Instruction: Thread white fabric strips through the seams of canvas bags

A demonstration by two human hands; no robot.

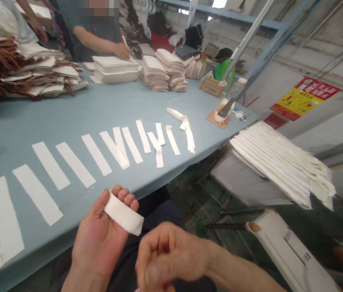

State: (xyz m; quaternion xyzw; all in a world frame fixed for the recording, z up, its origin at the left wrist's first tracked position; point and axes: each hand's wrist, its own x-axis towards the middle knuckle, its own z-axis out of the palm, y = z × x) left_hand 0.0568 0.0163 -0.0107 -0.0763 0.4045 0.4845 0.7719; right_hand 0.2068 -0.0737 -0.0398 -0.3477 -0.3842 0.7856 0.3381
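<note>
My left hand, palm up near the table's front edge, has its thumb and curled fingers closed on a white strip that looks like cloth. The strip's free end reaches toward my right hand. That hand is closed, thumb against fingers, apart from the strip and low in the view. A tiny bit of something shows under its fingertips at the bottom edge, too little to name. Several more white strips lie slantwise in a row along the table, some overlapping. A bunched group of strips lies at the row's right end.
Across the blue-grey table a co-worker's hand holds a pen-like tool by stacked white sheets. Brown-and-white layered pieces are piled at left. A dark blade rests on a small holder. Folded white material lies at right.
</note>
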